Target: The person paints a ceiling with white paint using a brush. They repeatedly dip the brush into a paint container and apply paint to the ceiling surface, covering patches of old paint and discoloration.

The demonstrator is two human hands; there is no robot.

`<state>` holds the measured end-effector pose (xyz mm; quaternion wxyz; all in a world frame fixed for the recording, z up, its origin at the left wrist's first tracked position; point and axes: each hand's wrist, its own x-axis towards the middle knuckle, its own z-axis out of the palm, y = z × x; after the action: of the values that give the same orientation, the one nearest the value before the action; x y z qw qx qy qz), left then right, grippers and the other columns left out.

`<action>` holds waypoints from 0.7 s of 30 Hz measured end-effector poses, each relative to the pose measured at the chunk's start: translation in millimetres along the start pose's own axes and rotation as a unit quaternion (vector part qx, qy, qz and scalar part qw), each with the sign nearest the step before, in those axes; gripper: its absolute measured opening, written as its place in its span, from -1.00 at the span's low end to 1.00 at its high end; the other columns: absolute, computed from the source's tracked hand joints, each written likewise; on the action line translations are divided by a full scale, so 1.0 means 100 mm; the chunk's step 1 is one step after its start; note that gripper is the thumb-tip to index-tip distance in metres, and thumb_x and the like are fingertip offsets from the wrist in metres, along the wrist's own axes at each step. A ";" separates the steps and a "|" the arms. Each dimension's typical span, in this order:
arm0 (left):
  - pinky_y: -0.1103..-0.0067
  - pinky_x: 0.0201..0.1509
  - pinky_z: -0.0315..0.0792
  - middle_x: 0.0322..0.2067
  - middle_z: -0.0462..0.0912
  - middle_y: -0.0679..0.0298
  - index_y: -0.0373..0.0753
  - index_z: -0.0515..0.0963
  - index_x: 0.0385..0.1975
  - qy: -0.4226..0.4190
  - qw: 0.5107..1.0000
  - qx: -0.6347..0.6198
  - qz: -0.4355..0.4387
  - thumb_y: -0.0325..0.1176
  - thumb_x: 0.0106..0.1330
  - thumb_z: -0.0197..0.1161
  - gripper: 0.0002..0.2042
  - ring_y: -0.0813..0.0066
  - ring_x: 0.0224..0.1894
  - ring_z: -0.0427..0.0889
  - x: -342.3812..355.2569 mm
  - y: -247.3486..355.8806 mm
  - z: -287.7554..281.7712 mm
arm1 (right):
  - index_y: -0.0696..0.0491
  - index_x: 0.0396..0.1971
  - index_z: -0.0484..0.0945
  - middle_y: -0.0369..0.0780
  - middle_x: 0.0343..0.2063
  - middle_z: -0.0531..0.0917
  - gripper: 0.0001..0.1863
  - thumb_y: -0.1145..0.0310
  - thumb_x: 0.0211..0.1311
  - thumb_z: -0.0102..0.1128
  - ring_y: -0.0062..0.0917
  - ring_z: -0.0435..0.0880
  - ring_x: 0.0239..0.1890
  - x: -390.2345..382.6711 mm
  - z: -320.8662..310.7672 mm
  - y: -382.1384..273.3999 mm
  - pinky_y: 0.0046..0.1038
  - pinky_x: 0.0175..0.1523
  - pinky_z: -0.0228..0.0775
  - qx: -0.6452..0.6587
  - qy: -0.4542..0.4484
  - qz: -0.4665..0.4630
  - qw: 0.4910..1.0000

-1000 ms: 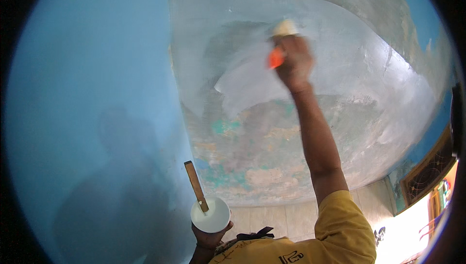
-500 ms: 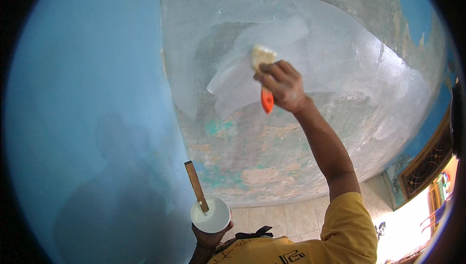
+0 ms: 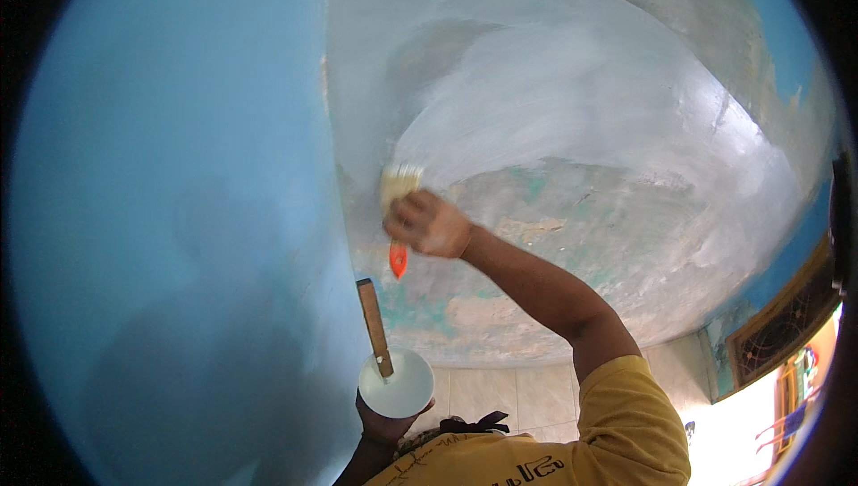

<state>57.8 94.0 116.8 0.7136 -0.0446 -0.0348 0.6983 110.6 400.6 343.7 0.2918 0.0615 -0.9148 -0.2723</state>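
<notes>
My right hand [image 3: 429, 225] grips a paintbrush [image 3: 399, 184] with pale bristles and an orange handle tip [image 3: 398, 260]. The bristles press against a worn grey wall [image 3: 572, 128], close to the corner where it meets a blue wall [image 3: 179, 173]. A broad swath of fresh whitish paint [image 3: 554, 101] spreads up and right of the brush. My left hand [image 3: 386, 423] holds a small white bowl [image 3: 398, 386] from below, low in the view. A wooden stick [image 3: 374, 325] stands tilted in the bowl.
Patches of old teal and tan paint [image 3: 500, 307] show on the lower wall. A pale tiled floor [image 3: 500, 397] lies beneath. At the right edge are a dark ornate window grille [image 3: 778, 334] and a bright opening [image 3: 769, 423].
My right hand has swept the brush down and to the left, from the upper middle of the wall to the corner. The bowl hand has hardly moved.
</notes>
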 end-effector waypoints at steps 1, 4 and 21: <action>-0.17 0.21 0.47 0.25 0.41 -0.10 -0.14 0.31 0.36 0.013 1.000 -0.014 0.001 0.14 0.36 0.18 -0.32 -0.17 0.31 0.39 0.01 0.01 0.02 | -0.02 -0.10 0.63 -0.16 -0.10 0.64 -0.63 0.35 0.01 0.32 -0.23 0.63 -0.02 0.01 0.08 -0.15 -0.15 0.05 0.53 0.047 -0.110 -0.003 0.993; -0.25 0.23 0.44 0.27 0.42 -0.08 -0.12 0.29 0.38 0.046 0.998 0.023 0.023 0.19 0.36 0.13 -0.31 -0.18 0.35 0.38 0.08 -0.03 0.04 | -0.01 -0.09 0.63 -0.20 -0.08 0.66 -0.59 0.40 -0.04 0.35 -0.20 0.64 -0.02 -0.18 0.17 0.14 -0.14 0.08 0.54 0.089 -0.058 0.020 0.994; 0.10 0.32 0.47 0.18 0.56 0.11 -0.21 0.39 0.33 0.034 0.991 0.061 0.117 0.01 0.54 -0.11 -0.46 0.10 0.22 0.57 0.02 -0.15 0.28 | 0.00 -0.23 0.60 -0.21 -0.22 0.64 -0.69 0.47 -0.06 0.40 -0.36 0.65 -0.21 0.01 -0.23 0.36 -0.32 -0.07 0.58 0.015 -0.023 -0.044 0.999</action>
<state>69.7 96.3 146.2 0.6291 -0.0284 0.0370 0.7759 124.7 420.4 379.3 0.2573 0.0996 -0.9218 -0.2722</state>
